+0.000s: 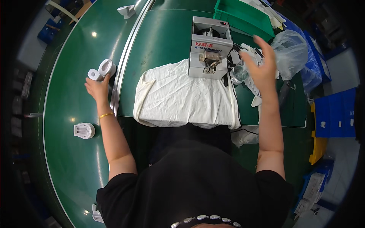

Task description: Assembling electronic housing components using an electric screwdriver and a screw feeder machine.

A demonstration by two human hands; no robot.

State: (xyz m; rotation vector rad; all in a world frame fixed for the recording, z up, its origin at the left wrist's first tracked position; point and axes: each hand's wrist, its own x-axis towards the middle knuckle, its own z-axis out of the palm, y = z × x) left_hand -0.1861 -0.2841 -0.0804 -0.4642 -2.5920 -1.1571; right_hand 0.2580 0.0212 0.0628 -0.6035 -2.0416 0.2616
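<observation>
My left hand [97, 88] is closed around a small white toilet-shaped plastic piece [107, 67] over the green strip on the left, beside a metal rail. Its oval bowl and square tank face up. My right hand [263, 70] is raised on the right with thumb and fingers apart, and nothing shows in it. Below and left of that hand stands a clear plastic cup [238, 74] among white scraps. A grey benchtop machine [211, 47] with a metal tool head at its front stands between my hands, behind a white cloth [186, 97].
More white toilet-shaped pieces lie on the green strip: one far off [126, 11], one nearer with slots showing [84, 130]. A green crate [243, 19] stands behind the machine. A clear plastic bag [291, 49] and blue bins [334, 114] are at the right.
</observation>
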